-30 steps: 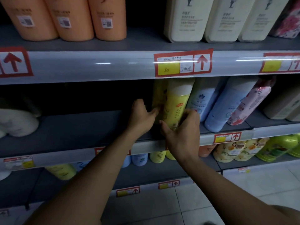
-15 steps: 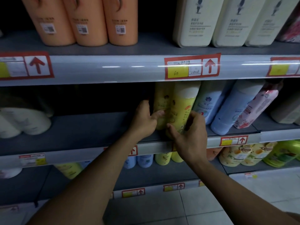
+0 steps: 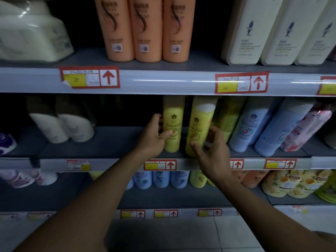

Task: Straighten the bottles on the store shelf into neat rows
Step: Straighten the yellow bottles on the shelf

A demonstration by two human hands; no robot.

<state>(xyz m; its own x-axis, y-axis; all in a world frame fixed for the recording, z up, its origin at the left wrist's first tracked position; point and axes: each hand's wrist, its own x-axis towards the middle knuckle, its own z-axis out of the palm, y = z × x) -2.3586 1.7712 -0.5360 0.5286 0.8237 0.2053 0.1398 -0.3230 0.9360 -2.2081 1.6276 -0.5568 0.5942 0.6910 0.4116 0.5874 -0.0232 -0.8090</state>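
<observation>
Two yellow bottles stand on the grey middle shelf point(image 3: 112, 142). My left hand point(image 3: 154, 137) grips the left yellow bottle point(image 3: 172, 122), thumb across its label; it stands upright. My right hand point(image 3: 211, 151) holds the lower part of the right yellow bottle point(image 3: 199, 124), which tilts slightly, its white cap leaning right. A dark gap separates the two. A third yellowish bottle point(image 3: 228, 117) stands behind and right of them, partly hidden by my fingers.
Pale blue bottles point(image 3: 249, 128) and a pink floral one point(image 3: 307, 128) lean at the right of this shelf; white bottles point(image 3: 61, 128) lean at the left. Orange bottles point(image 3: 145, 28) and cream bottles point(image 3: 254, 30) fill the shelf above. More bottles sit below.
The two yellow bottles, pressed together before, now stand apart: my left hand has drawn one to the left. The camera has come closer and tilted up.
</observation>
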